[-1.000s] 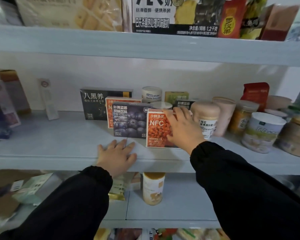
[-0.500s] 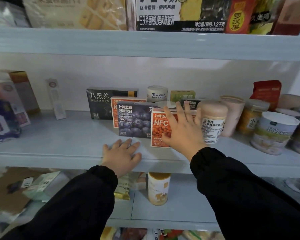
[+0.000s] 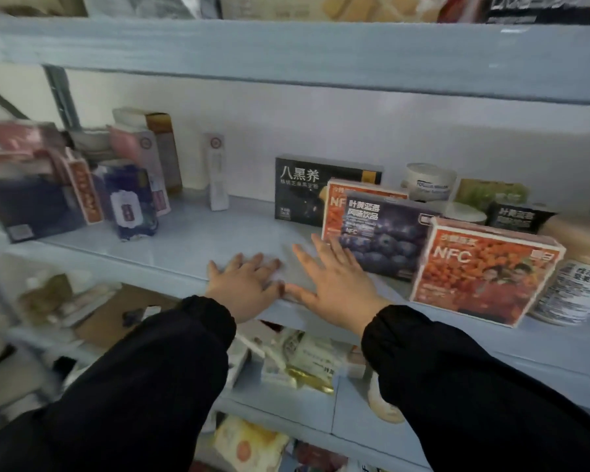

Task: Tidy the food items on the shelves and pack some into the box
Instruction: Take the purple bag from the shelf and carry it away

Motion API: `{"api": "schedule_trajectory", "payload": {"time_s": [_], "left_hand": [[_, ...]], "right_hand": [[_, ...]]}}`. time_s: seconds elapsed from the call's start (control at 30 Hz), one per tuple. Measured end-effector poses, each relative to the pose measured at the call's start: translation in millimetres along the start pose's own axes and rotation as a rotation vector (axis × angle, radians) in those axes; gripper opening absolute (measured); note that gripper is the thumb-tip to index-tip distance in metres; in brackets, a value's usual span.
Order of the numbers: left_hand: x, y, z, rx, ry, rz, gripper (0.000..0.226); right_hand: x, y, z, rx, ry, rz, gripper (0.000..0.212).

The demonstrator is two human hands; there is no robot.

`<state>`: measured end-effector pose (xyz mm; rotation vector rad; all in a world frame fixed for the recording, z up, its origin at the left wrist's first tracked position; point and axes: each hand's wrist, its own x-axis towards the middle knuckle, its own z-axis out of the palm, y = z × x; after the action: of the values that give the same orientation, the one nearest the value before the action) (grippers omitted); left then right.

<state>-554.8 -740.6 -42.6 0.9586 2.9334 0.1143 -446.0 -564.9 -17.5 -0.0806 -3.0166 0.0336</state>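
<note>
Middle shelf (image 3: 184, 243) runs across the frame, dropping toward the right, w/ a bare stretch in the ctr. Left of frame: blurred cluster of packets (image 3: 126, 206), well apart from both hands. Right of ctr: staggered row of flat boxes, upright on their long edges, faces to camera, long axes along the shelf. Black box (image 3: 304, 189) is at the back, the rear orange box (image 3: 332, 207) is mostly hidden, and the blueberry box (image 3: 385, 240) stands in front of it. The front orange NFC box (image 3: 484, 270) is nearest the shelf lip & furthest right, w/ a tin (image 3: 573, 294) just beside it at the right edge. Hands are lower ctr, both flat, fingers spread, holding nothing. L hand (image 3: 244, 287) is palm down on the shelf lip, R hand (image 3: 341, 284) just beside it. Boxes lie up & right of the hands, so R hand is nearer. Its fingertips (image 3: 321, 247) reach the blueberry box's lower-left corner; touching or not, can't tell. Imo the next reach suits R hand, going right for a box end. Packing box not in view.
</note>
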Motion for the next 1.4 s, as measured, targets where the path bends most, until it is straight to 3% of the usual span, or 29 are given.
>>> {"api": "schedule_trajectory", "payload": {"time_s": [0.13, 0.23, 0.33, 0.43, 0.5, 0.6, 0.73, 0.83, 0.97, 1.07, 1.13, 1.2, 1.3, 1.4], "left_hand": [[-6.2, -81.8, -6.3, -0.035, 0.012, -0.098, 0.063], [-14.3, -134.1, -9.7, -0.058, 0.076, -0.074, 0.063], [-18.9, -179.3, -18.2, -0.228, 0.151, -0.077, 0.070], [-13.9, -217.5, -24.9, -0.436, 0.347, -0.157, 0.034], [-9.1, -238.7, -29.1, -0.613, 0.499, -0.290, 0.024], [5.2, -266.3, -35.5, -0.840, 0.585, -0.421, 0.051], [30.8, -290.5, -38.7, -0.985, 0.521, -0.389, 0.095], [45.5, -293.0, -41.5, -1.101, 0.504, -0.298, 0.100], [58.3, -294.9, -41.0, -1.098, 0.510, -0.241, 0.091], [61.6, -297.8, -39.5, -1.074, 0.518, -0.252, 0.097], [60.8, -294.6, -39.5, -1.029, 0.522, -0.240, 0.107], [59.7, -283.8, -40.7, -1.012, 0.534, -0.175, 0.109], [63.7, -256.8, -41.5, -1.104, 0.503, -0.042, 0.089], [79.1, -218.8, -42.0, -1.355, 0.379, 0.053, 0.064]], "right_hand": [[56.2, -49.7, 18.7, 0.117, -0.148, -0.018, 0.081], [97.0, -83.5, 26.5, 0.148, -0.272, -0.025, 0.080], [138.4, -111.8, 30.2, 0.107, -0.336, -0.037, 0.081], [175.2, -137.3, 33.0, 0.090, -0.351, -0.040, 0.083], [195.9, -152.7, 33.8, 0.081, -0.344, -0.040, 0.083], [221.1, -170.0, 36.8, 0.078, -0.316, -0.039, 0.081], [239.0, -181.6, 39.7, 0.111, -0.266, -0.033, 0.077], [242.1, -180.4, 41.3, 0.147, -0.237, -0.038, 0.076], [242.3, -175.4, 44.7, 0.214, -0.187, -0.043, 0.080], [243.7, -176.9, 43.1, 0.266, -0.175, -0.037, 0.090], [243.4, -176.2, 43.4, 0.378, -0.129, -0.031, 0.089], [243.1, -170.2, 41.7, 0.636, -0.057, 0.019, 0.067], [240.3, -159.7, 39.8, 1.146, 0.029, 0.069, 0.050], [240.2, -153.9, 42.1, 1.420, 0.063, 0.078, 0.058]]}}
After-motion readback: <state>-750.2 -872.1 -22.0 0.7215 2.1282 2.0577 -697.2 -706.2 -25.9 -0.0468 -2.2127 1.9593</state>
